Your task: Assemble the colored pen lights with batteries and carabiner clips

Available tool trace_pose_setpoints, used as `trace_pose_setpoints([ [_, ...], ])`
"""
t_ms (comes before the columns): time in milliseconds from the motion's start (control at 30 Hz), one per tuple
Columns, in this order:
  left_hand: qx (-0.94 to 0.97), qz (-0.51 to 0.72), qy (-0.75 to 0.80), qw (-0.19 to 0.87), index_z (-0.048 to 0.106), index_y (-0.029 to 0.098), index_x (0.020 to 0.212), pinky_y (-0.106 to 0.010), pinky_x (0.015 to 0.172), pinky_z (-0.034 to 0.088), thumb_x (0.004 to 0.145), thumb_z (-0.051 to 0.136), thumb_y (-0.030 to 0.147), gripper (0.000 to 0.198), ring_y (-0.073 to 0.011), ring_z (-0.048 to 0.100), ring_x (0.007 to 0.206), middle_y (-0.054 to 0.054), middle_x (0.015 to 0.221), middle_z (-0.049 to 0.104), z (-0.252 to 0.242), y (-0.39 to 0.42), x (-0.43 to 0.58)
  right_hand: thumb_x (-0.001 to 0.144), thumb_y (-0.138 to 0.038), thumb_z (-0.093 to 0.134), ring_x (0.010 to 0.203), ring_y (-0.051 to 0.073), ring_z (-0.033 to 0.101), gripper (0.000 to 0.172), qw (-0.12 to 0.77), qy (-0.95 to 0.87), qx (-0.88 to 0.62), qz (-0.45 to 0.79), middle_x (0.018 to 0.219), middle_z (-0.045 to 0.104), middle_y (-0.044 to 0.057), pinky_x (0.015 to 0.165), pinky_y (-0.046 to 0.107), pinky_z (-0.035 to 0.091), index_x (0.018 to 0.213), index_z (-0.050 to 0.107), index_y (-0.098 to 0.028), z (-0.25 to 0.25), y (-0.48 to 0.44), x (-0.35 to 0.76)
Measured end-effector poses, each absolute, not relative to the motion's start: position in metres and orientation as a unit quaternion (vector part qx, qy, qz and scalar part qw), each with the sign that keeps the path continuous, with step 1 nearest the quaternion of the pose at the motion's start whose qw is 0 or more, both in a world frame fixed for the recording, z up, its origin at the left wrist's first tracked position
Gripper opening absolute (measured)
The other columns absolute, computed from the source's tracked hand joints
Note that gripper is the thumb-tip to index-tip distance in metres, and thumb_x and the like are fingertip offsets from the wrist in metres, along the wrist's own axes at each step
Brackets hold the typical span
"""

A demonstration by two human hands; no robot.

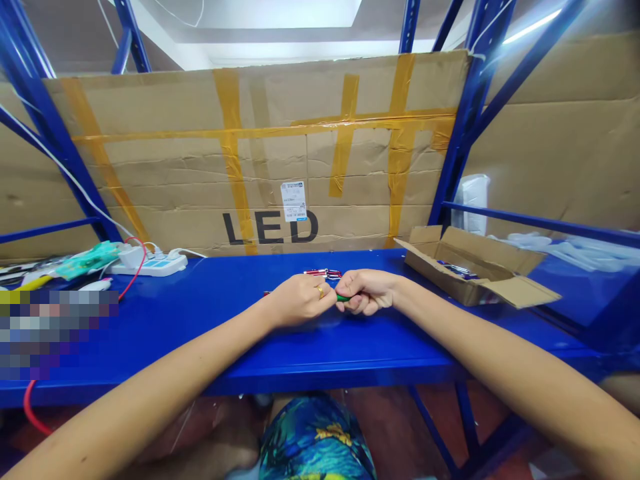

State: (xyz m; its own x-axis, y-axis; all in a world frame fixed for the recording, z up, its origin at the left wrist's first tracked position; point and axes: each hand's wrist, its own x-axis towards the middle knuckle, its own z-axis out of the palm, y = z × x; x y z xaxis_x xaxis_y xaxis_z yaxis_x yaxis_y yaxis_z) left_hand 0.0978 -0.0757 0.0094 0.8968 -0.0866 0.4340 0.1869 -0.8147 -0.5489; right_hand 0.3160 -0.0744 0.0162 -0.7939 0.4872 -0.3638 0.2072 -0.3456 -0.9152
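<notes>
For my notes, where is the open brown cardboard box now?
In the head view, the open brown cardboard box sits right of the right hand, on the blue table.

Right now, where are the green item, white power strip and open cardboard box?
Green item point(343, 298): head view, exposed part.
White power strip point(159, 266): head view, casing.
Open cardboard box point(444, 278): head view, front wall.

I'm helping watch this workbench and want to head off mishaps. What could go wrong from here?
The small green item is mostly covered by the fingers of the right hand, with the left hand close against it, so it might slip loose unnoticed.

The red items lie on the blue surface just beyond the hands, so a sudden movement could perhaps knock them.
</notes>
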Motion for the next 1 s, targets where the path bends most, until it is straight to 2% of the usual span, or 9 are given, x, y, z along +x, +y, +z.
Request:
trace_pose_setpoints([
  [100, -0.922, -0.214, 0.007, 0.323, 0.052, 0.017, 0.066, -0.029, 0.055, 0.039, 0.095, 0.036, 0.013, 0.033, -0.014, 0.046, 0.057, -0.004, 0.06, 0.052, 0.019, -0.078, 0.095, 0.084, -0.024, 0.059, 0.041, 0.002, 0.018, 0.019, 0.07, -0.544, -0.279, 0.788, 0.053, 0.034, -0.007, 0.031, 0.008, 0.023, 0.081, 0.06, -0.005, 0.011, -0.07, 0.315],
  [267, -0.911, -0.195, 0.04, 0.36, 0.056, 0.017, 0.073, -0.03, 0.053, 0.036, 0.094, 0.038, 0.012, 0.028, -0.0141, 0.047, 0.057, -0.004, 0.06, 0.053, 0.032, -0.085, 0.095, 0.089, -0.027, 0.055, 0.04, 0.002, 0.016, 0.023, 0.029, -0.522, -0.206, 0.827, 0.053, 0.032, -0.008, 0.03, 0.008, 0.026, 0.082, 0.057, -0.006, 0.006, -0.067, 0.315],
  [500, -0.925, -0.174, 0.039, 0.335, 0.058, 0.017, 0.078, -0.03, 0.056, 0.038, 0.093, 0.04, 0.013, 0.023, -0.0141, 0.05, 0.059, -0.005, 0.062, 0.056, 0.036, -0.087, 0.091, 0.084, -0.029, 0.062, 0.038, 0.001, 0.018, 0.026, 0.008, -0.5, -0.169, 0.85, 0.05, 0.036, -0.008, 0.029, 0.008, 0.027, 0.069, 0.049, -0.011, 0.001, -0.067, 0.309],
  [600, -0.916, -0.176, 0.039, 0.357, 0.056, 0.017, 0.076, -0.029, 0.055, 0.037, 0.093, 0.04, 0.012, 0.025, -0.0135, 0.05, 0.058, -0.005, 0.062, 0.056, 0.033, -0.08, 0.087, 0.086, -0.032, 0.061, 0.039, 0.001, 0.018, 0.024, 0.03, -0.506, -0.219, 0.834, 0.054, 0.04, -0.007, 0.029, 0.008, 0.024, 0.079, 0.052, -0.011, 0.008, -0.072, 0.306],
  [667, -0.911, -0.186, 0.042, 0.365, 0.054, 0.017, 0.073, -0.028, 0.055, 0.037, 0.093, 0.04, 0.012, 0.025, -0.0138, 0.05, 0.058, -0.004, 0.061, 0.055, 0.028, -0.073, 0.084, 0.085, -0.033, 0.062, 0.04, 0.0, 0.019, 0.024, 0.046, -0.521, -0.252, 0.814, 0.064, 0.047, -0.005, 0.031, 0.007, 0.021, 0.089, 0.051, -0.013, 0.015, -0.08, 0.303],
  [733, -0.912, -0.203, 0.037, 0.355, 0.054, 0.016, 0.076, -0.028, 0.055, 0.039, 0.091, 0.041, 0.011, 0.021, -0.0142, 0.051, 0.057, -0.003, 0.06, 0.055, 0.021, -0.068, 0.081, 0.079, -0.026, 0.07, 0.041, -0.001, 0.024, 0.028, 0.087, -0.561, -0.266, 0.779, 0.071, 0.049, -0.005, 0.034, 0.007, 0.021, 0.09, 0.047, -0.017, 0.019, -0.09, 0.299],
  [833, -0.919, -0.227, 0.003, 0.322, 0.055, 0.016, 0.081, -0.027, 0.056, 0.041, 0.086, 0.042, 0.008, 0.017, -0.0151, 0.053, 0.059, -0.003, 0.063, 0.057, 0.009, -0.064, 0.077, 0.067, -0.015, 0.077, 0.041, 0.002, 0.034, 0.041, 0.188, -0.648, -0.293, 0.678, 0.067, 0.048, -0.008, 0.035, 0.013, 0.026, 0.091, 0.043, -0.021, 0.019, -0.101, 0.293],
  [933, -0.926, -0.243, -0.049, 0.283, 0.055, 0.016, 0.08, -0.027, 0.058, 0.044, 0.084, 0.041, 0.007, 0.017, -0.0158, 0.057, 0.063, -0.005, 0.068, 0.061, 0.001, -0.062, 0.073, 0.071, -0.018, 0.072, 0.044, 0.006, 0.042, 0.033, 0.285, -0.717, -0.339, 0.538, 0.067, 0.051, -0.007, 0.041, 0.019, 0.034, 0.09, 0.045, -0.02, 0.013, -0.103, 0.288],
  [1000, -0.93, -0.254, -0.079, 0.253, 0.055, 0.016, 0.081, -0.027, 0.059, 0.045, 0.086, 0.04, 0.008, 0.018, -0.0157, 0.059, 0.064, -0.006, 0.072, 0.063, -0.002, -0.062, 0.071, 0.075, -0.019, 0.067, 0.057, 0.01, 0.052, 0.021, 0.336, -0.772, -0.35, 0.41, 0.074, 0.058, -0.003, 0.053, 0.023, 0.042, 0.085, 0.049, -0.019, 0.01, -0.102, 0.285],
])
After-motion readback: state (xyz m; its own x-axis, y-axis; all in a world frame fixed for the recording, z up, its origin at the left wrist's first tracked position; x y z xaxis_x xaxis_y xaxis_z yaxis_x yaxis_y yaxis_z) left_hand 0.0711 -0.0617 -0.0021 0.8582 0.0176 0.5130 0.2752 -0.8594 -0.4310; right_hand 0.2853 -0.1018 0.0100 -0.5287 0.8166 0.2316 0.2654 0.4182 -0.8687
